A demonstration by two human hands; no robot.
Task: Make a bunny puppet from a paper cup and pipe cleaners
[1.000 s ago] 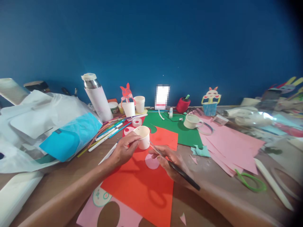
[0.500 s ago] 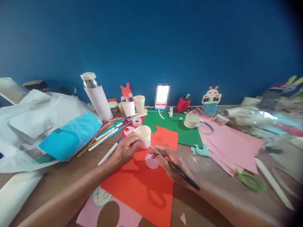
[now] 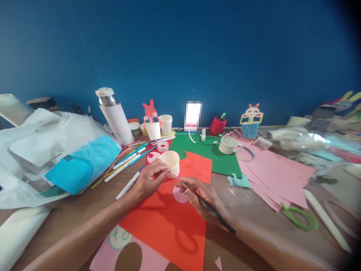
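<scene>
My left hand (image 3: 152, 177) pinches the near rim of a white paper cup (image 3: 174, 162), its thumb and fingertips closed at the edge. The cup's open mouth faces up, tilted a little towards me. My right hand (image 3: 204, 195) is closed around scissors (image 3: 216, 214), seen edge-on, with a black handle and thin blades. Their tip points at the cup's front wall near my left fingertips; whether it touches I cannot tell. Below both hands lies a red-orange paper sheet (image 3: 166, 226). A pink paper circle (image 3: 179, 194) rests on it beside my right fingers.
Markers (image 3: 124, 173) and a tape roll (image 3: 163, 146) lie left of the cup. A plastic bag (image 3: 25, 162) and a flask (image 3: 117, 122) stand farther left. Green paper (image 3: 197, 150), a mug (image 3: 228, 145) and pink sheets (image 3: 282, 175) are to the right. Decorated cups (image 3: 249, 129) stand behind.
The scissors' tip has shifted slightly left and down towards the cup's front wall, and their handle end has dropped a little. My left hand keeps its pinch on the rim.
</scene>
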